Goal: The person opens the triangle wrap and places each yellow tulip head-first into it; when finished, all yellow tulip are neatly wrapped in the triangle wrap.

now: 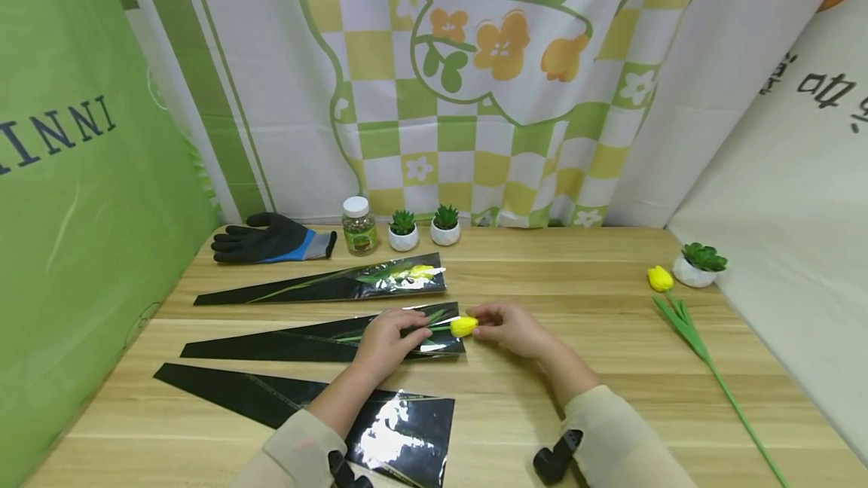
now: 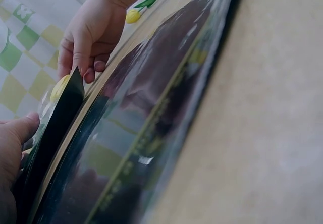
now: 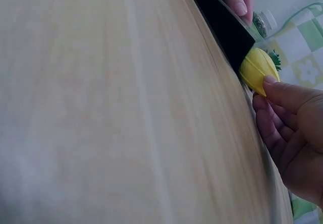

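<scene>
The right hand (image 1: 513, 328) pinches a yellow tulip head (image 1: 464, 326) at the open right end of the middle black sleeve (image 1: 319, 340), mid-table. The left hand (image 1: 388, 337) presses, apparently gripping, that sleeve's mouth. Another sleeve (image 1: 325, 288) lies farther back, a third (image 1: 285, 405) nearer.

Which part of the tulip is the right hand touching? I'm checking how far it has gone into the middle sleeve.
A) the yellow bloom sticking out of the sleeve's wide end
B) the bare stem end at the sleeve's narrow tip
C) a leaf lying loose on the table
A: the right hand pinches the yellow bloom just outside the wide end of the middle black sleeve, which the left hand holds down.
</scene>
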`<state>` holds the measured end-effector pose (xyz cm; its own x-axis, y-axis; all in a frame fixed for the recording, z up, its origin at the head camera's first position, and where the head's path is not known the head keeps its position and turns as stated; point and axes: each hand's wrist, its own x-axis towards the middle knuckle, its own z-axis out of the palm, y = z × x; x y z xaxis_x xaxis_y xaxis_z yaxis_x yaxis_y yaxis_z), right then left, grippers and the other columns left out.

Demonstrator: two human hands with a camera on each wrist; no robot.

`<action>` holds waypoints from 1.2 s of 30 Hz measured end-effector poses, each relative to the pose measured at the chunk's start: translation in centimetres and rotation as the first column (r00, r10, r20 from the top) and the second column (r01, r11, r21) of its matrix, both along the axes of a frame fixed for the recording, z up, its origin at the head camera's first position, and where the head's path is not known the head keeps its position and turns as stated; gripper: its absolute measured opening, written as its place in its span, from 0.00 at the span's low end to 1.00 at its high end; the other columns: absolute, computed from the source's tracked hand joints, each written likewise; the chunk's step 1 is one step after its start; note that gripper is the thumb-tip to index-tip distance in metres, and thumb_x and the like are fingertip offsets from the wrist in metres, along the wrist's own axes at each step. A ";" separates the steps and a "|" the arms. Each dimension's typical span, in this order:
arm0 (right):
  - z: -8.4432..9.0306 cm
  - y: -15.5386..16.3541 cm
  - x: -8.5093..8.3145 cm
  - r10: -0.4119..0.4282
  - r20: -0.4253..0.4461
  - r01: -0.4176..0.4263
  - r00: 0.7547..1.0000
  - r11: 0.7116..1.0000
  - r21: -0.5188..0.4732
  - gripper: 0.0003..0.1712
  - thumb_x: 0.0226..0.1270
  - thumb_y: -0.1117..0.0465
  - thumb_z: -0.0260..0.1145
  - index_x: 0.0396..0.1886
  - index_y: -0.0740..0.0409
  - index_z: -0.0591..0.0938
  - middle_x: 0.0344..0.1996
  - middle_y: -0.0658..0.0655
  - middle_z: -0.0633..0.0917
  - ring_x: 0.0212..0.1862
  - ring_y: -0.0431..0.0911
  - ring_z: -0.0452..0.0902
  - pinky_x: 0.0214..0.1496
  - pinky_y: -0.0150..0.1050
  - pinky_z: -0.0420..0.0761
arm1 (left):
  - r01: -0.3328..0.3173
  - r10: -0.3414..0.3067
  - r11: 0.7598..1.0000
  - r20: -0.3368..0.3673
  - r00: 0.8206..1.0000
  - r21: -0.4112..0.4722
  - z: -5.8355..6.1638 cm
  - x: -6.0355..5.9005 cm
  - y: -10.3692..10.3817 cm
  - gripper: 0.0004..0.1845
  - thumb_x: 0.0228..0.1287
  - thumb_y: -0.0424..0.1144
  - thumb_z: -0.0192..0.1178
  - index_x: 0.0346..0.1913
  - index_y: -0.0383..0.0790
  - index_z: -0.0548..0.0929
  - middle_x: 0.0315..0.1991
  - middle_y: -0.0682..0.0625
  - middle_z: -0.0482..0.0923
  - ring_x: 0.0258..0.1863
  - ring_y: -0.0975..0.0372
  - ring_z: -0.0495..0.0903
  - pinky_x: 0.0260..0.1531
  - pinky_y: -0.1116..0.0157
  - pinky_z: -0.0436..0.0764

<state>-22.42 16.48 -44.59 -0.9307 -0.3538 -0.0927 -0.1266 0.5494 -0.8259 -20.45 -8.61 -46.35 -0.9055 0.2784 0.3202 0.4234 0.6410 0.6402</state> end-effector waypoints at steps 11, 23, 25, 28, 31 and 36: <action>-0.4 -1.9 -0.6 -0.008 0.024 0.007 1.000 1.000 0.007 0.19 0.63 0.60 0.71 0.51 0.63 0.84 0.43 0.58 0.89 0.41 0.39 0.80 0.41 0.31 0.80 | -0.008 0.008 1.000 0.003 1.000 0.026 0.2 0.1 0.1 0.11 0.60 0.43 0.68 0.45 0.46 0.90 0.49 0.51 0.87 0.53 0.55 0.83 0.59 0.53 0.78; -0.3 -3.0 -1.1 0.046 -0.023 -0.046 0.999 0.999 0.016 0.14 0.60 0.60 0.73 0.43 0.63 0.87 0.28 0.51 0.85 0.29 0.38 0.72 0.32 0.30 0.75 | -0.006 0.006 0.999 -0.009 1.000 0.033 0.2 0.0 0.0 0.11 0.59 0.42 0.69 0.44 0.45 0.90 0.49 0.50 0.87 0.53 0.55 0.83 0.57 0.53 0.79; -0.3 -3.2 -1.1 0.057 -0.042 -0.056 0.997 0.998 0.033 0.14 0.60 0.59 0.73 0.43 0.62 0.88 0.27 0.50 0.85 0.30 0.38 0.72 0.33 0.30 0.73 | -0.004 0.005 0.999 -0.005 1.000 0.032 0.2 -0.1 0.0 0.11 0.59 0.42 0.69 0.44 0.45 0.90 0.49 0.50 0.87 0.53 0.54 0.83 0.58 0.53 0.78; -0.4 -3.3 -1.1 0.056 -0.041 -0.054 0.998 0.998 0.036 0.14 0.60 0.60 0.73 0.44 0.62 0.87 0.27 0.50 0.85 0.30 0.38 0.72 0.33 0.30 0.73 | -0.003 0.003 1.000 -0.003 1.000 0.026 0.1 -0.1 0.0 0.11 0.59 0.42 0.70 0.45 0.45 0.90 0.49 0.50 0.87 0.53 0.54 0.83 0.58 0.53 0.79; -0.2 -3.0 -0.9 0.047 -0.033 -0.046 0.998 0.998 0.039 0.15 0.59 0.63 0.72 0.46 0.64 0.87 0.30 0.53 0.86 0.32 0.38 0.73 0.36 0.31 0.75 | 0.005 -0.005 1.000 -0.011 1.000 0.016 0.0 -0.1 0.0 0.11 0.59 0.42 0.69 0.44 0.45 0.90 0.49 0.50 0.87 0.52 0.55 0.83 0.56 0.53 0.79; 0.7 -1.8 -0.3 0.007 -0.028 -0.003 1.000 0.992 0.128 0.15 0.62 0.61 0.70 0.48 0.59 0.86 0.33 0.52 0.85 0.35 0.39 0.75 0.38 0.32 0.76 | 0.020 -0.020 1.000 0.005 1.000 -0.024 0.2 -0.4 -0.1 0.11 0.61 0.43 0.68 0.46 0.46 0.89 0.50 0.50 0.86 0.53 0.55 0.83 0.57 0.53 0.80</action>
<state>-22.70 14.64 -43.93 -0.9318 -0.3454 -0.1112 -0.1519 0.6496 -0.7450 -20.87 -8.72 -46.16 -0.9012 0.3040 0.3088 0.4332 0.6479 0.6265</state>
